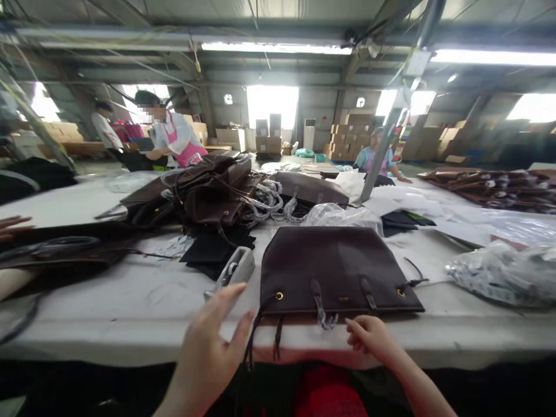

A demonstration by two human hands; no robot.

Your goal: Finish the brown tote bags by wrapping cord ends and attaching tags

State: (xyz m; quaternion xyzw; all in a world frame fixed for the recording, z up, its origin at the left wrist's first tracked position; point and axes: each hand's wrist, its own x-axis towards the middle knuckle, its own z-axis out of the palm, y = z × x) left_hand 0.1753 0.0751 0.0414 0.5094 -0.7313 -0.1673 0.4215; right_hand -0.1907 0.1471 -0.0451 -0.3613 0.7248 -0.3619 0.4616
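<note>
A dark brown handbag (332,260) lies flat in front of me on the white-covered table, with gold eyelets, dark cords and plastic-wrapped handle ends along its near edge. My left hand (211,350) is at the bag's near left, thumb and index finger spread, nothing visible between them. Just beyond its fingertips is a grey hand tool (238,267); whether they touch it I cannot tell. By the bag's front edge, right of the wrapped handle (325,318), my right hand (367,335) has its fingers curled together; anything in them is hidden.
Brown bags (208,191) are piled behind, beside black folded pieces (217,249). Another person's hand (11,227) reaches in at left over a brown bag (78,243). Clear plastic bags (504,278) lie at right. A metal post (384,145) rises beyond; people work across the table.
</note>
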